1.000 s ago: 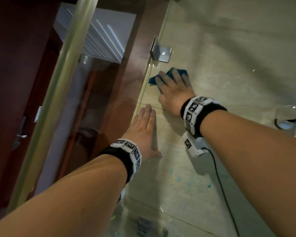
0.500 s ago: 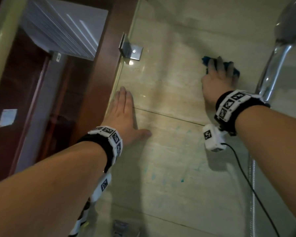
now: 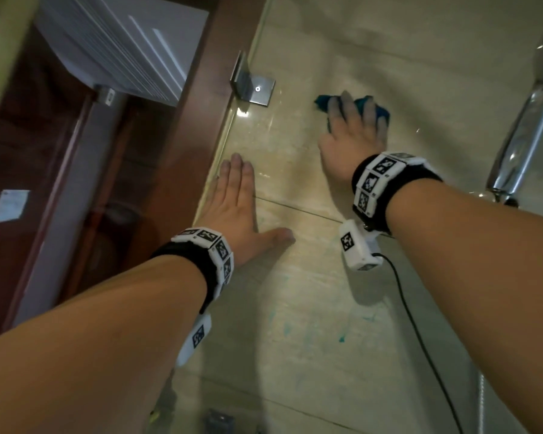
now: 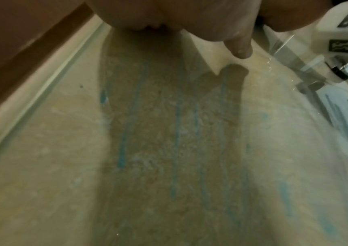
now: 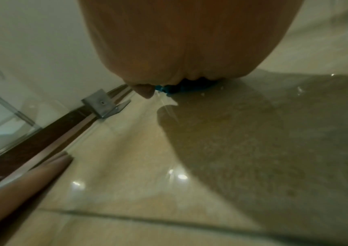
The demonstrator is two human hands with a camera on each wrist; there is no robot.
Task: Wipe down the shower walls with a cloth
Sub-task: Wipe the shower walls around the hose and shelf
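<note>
Cloth (image 3: 370, 104) under right hand's (image 3: 351, 142) flat fingers; left wrist view alone shows blue streaks (image 4: 122, 146).

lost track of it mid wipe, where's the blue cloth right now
In the head view the blue cloth sits upper right, pressed to the tiled wall under the right hand, right of the metal bracket.

- The wall (image 3: 373, 42) was beige stone-look tile, smooth and glossy, with light spots reflecting off it; blue streaks (image 4: 122, 149) ran down its wet-looking face
- The cloth (image 3: 362, 103) was soft blue fabric, matt
- The bracket (image 3: 253, 84) was brushed metal, dull grey
- The pipe (image 3: 521, 136) was polished chrome, mirror-bright
- The frame (image 3: 198, 98) looked like dark red-brown wood with a slight sheen
- The wristbands (image 3: 380, 180) were black fabric carrying white matt plastic tiles
</note>
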